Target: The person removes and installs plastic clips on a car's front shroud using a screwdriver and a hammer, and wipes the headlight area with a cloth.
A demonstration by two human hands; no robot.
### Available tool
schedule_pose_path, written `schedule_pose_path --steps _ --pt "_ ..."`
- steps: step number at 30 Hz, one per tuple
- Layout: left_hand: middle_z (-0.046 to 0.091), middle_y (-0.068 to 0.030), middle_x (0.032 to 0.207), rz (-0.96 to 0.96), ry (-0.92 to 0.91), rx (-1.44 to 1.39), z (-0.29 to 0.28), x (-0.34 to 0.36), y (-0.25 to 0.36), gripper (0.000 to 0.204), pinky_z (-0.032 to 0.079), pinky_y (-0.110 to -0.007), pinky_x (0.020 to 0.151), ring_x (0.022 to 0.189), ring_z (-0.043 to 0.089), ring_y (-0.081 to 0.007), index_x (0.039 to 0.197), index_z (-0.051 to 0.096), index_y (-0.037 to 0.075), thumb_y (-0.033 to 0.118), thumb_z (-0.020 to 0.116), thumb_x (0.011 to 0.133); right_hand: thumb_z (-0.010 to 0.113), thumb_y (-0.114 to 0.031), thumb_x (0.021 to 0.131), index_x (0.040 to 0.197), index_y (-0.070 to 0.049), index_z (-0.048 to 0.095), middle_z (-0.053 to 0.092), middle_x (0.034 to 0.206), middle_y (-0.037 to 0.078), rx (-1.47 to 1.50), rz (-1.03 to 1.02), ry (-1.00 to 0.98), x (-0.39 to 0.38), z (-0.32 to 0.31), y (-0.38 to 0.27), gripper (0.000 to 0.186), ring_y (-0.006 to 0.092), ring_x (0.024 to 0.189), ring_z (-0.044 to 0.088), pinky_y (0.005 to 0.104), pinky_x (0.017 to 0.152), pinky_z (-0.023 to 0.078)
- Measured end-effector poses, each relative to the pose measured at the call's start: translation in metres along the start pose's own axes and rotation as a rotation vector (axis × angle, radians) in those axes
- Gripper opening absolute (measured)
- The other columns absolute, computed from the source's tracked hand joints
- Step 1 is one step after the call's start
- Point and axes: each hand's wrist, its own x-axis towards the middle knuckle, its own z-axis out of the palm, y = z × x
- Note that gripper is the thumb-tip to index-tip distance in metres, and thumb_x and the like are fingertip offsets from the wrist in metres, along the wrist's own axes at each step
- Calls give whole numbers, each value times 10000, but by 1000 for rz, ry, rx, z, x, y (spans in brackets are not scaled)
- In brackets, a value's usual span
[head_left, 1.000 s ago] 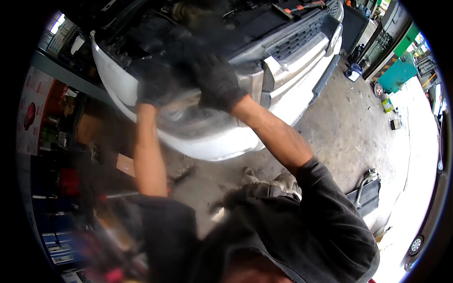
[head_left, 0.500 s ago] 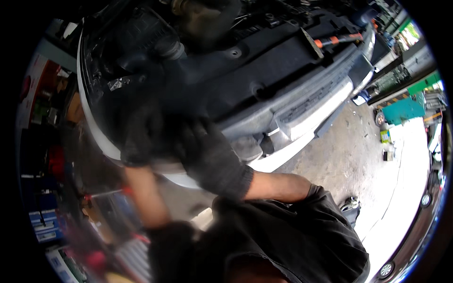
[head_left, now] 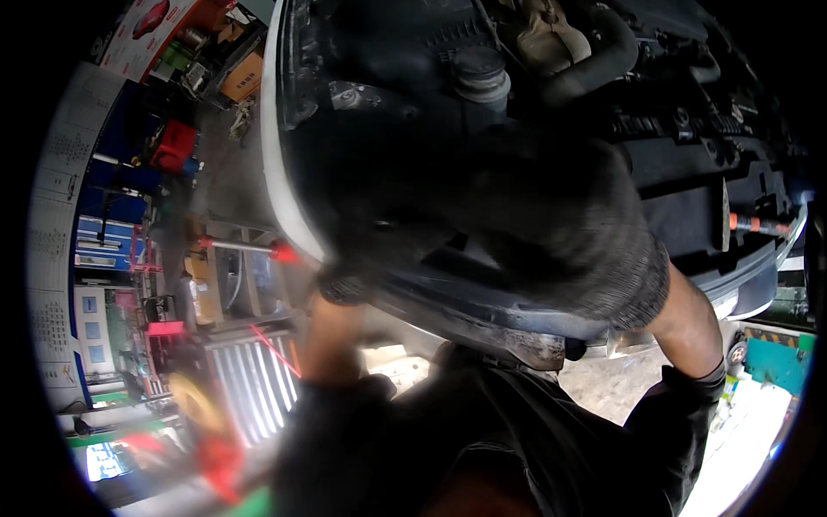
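I stand over the open front of a white car [head_left: 284, 185]. Both my hands wear dark knit gloves and are over the black plastic parts at the front corner of the engine bay. My left hand [head_left: 370, 246] is low and to the left, blurred, with its fingers hidden in shadow. My right hand [head_left: 560, 220] reaches across beside it, fingers pointing away into the dark; I cannot make out what either touches or holds. Beyond them are a round grey cap or housing [head_left: 478, 77] and a thick black hose [head_left: 594, 69]. A tool with an orange-banded handle [head_left: 754, 222] lies at the right.
At the left are a cardboard box [head_left: 241, 77], a red case [head_left: 172, 146], blue shelving [head_left: 108, 241], a bar with red ends [head_left: 241, 245] and a blurred ribbed metal panel [head_left: 250, 388]. A teal board [head_left: 767, 362] stands on the floor at the far right.
The view has swung left and down, closer over the engine bay, so the car sits higher and further right. My hands now appear larger, the right one further right.
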Motion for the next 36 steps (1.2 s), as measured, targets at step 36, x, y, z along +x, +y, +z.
schedule_pose_path --steps 36 --pt "691 -120 997 -187 -40 -318 37 47 -3 251 534 -317 703 806 658 -203 1199 659 14 81 677 958 684 -408 779 949 -61 806 765 952 215 -333 -366 -107 31 31 37 406 404 873 732 492 751 579"
